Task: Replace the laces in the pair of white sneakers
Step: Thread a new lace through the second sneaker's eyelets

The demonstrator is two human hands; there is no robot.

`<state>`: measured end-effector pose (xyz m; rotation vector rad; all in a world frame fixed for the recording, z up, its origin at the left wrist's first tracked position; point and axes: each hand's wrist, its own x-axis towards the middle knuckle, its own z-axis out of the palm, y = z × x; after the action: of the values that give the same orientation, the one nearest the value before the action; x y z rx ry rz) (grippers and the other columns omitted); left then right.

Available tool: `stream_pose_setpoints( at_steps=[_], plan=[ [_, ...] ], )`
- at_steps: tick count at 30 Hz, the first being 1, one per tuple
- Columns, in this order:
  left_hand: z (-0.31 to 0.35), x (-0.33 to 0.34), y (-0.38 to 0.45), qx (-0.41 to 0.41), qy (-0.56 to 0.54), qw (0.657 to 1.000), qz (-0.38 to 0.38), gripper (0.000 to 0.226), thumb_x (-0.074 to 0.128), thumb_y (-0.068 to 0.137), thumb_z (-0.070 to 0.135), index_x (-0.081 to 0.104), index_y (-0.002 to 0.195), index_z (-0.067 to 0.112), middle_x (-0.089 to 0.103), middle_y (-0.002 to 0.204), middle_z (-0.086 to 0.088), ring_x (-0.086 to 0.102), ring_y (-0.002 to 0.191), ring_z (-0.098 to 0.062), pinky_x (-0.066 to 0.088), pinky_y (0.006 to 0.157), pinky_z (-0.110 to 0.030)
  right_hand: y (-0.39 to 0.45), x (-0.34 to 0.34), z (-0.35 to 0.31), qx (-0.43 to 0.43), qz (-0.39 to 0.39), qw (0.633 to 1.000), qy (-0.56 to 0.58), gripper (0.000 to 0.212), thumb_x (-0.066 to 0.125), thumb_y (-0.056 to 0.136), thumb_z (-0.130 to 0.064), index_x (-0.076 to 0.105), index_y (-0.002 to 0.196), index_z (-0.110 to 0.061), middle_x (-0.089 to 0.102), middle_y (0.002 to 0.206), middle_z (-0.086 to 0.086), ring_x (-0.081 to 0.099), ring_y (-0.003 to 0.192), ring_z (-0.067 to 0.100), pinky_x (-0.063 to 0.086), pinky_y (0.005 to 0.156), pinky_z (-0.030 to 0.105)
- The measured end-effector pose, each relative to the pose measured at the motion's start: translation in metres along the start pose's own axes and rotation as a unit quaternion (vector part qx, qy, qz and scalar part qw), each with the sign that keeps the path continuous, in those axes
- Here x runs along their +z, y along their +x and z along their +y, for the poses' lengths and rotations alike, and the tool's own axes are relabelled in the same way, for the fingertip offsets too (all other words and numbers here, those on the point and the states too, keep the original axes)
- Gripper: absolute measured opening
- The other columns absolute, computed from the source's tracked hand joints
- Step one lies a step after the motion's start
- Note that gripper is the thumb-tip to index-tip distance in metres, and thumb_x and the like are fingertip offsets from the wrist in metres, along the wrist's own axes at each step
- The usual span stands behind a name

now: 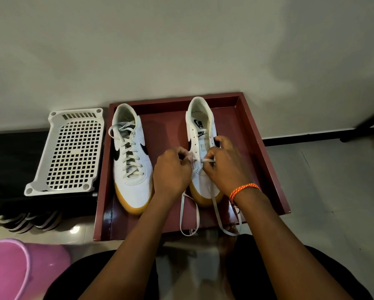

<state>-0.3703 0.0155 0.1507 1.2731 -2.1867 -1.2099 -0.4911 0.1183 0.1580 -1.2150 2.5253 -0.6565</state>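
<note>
Two white sneakers with tan toe soles stand in a dark red tray (266,152). The left sneaker (130,156) is fully laced with a pale lace. On the right sneaker (201,131) the upper eyelets are bare. A white lace (215,207) runs through its lowest eyelets, and both long ends trail over the tray's near edge. My left hand (170,172) pinches the lace at the shoe's left eyelet row. My right hand (222,163), with an orange cord on the wrist, pinches a lace loop over the tongue.
A white perforated plastic basket (70,151) lies upside down on a black shelf left of the tray. A pink plastic tub (14,269) sits at the bottom left. Dark sandals (32,220) lie under the shelf. A wall rises behind the tray.
</note>
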Motion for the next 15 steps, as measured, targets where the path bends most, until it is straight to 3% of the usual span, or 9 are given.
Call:
stream_pose_setpoints(
  at_steps=[3,6,8,10,12,13,15],
  plan=[
    [0.006,-0.011,0.003,-0.061,-0.222,0.973,-0.021,0.018,0.063,0.104,0.014,0.070,0.089,0.020,0.078,0.082,-0.002,0.071,0.074,-0.016,0.057,0.070,-0.037,0.000,-0.002,0.001,-0.002,-0.004,1.000,0.011,0.006,0.070,0.092,-0.021,0.070,0.087,-0.018,0.039,0.161,0.001,0.055,0.129,0.026,0.057,0.089,0.042],
    [0.017,-0.030,0.006,-0.061,-0.442,0.894,-0.052,0.017,0.060,0.105,0.007,0.067,0.091,0.014,0.075,0.088,-0.002,0.070,0.085,-0.018,0.059,0.079,-0.034,0.002,-0.004,0.004,0.011,-0.012,0.998,0.060,0.007,0.073,0.091,-0.021,0.071,0.085,-0.018,0.039,0.160,-0.001,0.052,0.132,0.024,0.055,0.093,0.042],
    [0.017,-0.037,0.010,-0.052,-0.502,0.862,-0.036,0.017,0.057,0.104,0.004,0.064,0.092,0.014,0.074,0.092,-0.003,0.070,0.085,-0.017,0.058,0.082,-0.034,0.003,-0.006,0.007,0.025,-0.022,0.995,0.098,0.008,0.076,0.090,-0.023,0.072,0.084,-0.021,0.040,0.159,-0.004,0.051,0.134,0.023,0.054,0.096,0.040],
    [0.014,-0.039,0.012,-0.039,-0.422,0.905,0.033,0.018,0.054,0.103,0.000,0.064,0.099,0.014,0.077,0.095,-0.005,0.071,0.087,-0.019,0.056,0.081,-0.038,0.005,-0.009,0.009,0.027,-0.031,0.992,0.122,0.010,0.078,0.089,-0.025,0.071,0.083,-0.023,0.041,0.158,-0.005,0.052,0.135,0.022,0.053,0.097,0.039],
    [0.004,-0.035,0.015,0.026,-0.235,0.967,0.090,0.014,0.053,0.102,0.014,0.065,0.105,0.020,0.077,0.092,-0.001,0.072,0.088,-0.018,0.054,0.081,-0.039,0.005,-0.012,0.011,0.025,-0.037,0.990,0.130,0.010,0.079,0.090,-0.025,0.072,0.084,-0.021,0.042,0.158,-0.004,0.052,0.135,0.021,0.050,0.096,0.035],
    [-0.002,-0.030,0.015,0.065,-0.128,0.986,0.080,0.014,0.053,0.103,0.029,0.067,0.102,0.025,0.075,0.087,0.002,0.071,0.086,-0.018,0.055,0.078,-0.038,0.005,-0.013,0.011,0.024,-0.040,0.990,0.130,0.009,0.079,0.090,-0.024,0.072,0.085,-0.021,0.042,0.159,-0.004,0.052,0.136,0.020,0.047,0.095,0.032],
    [-0.009,-0.020,0.012,0.110,0.062,0.992,0.013,0.036,0.049,0.102,0.055,0.067,0.086,0.029,0.067,0.075,0.006,0.067,0.079,-0.025,0.056,0.070,-0.042,0.004,-0.015,0.011,0.021,-0.045,0.990,0.128,0.010,0.080,0.091,-0.024,0.072,0.086,-0.020,0.042,0.159,-0.004,0.050,0.138,0.019,0.041,0.095,0.029]
  ],
)
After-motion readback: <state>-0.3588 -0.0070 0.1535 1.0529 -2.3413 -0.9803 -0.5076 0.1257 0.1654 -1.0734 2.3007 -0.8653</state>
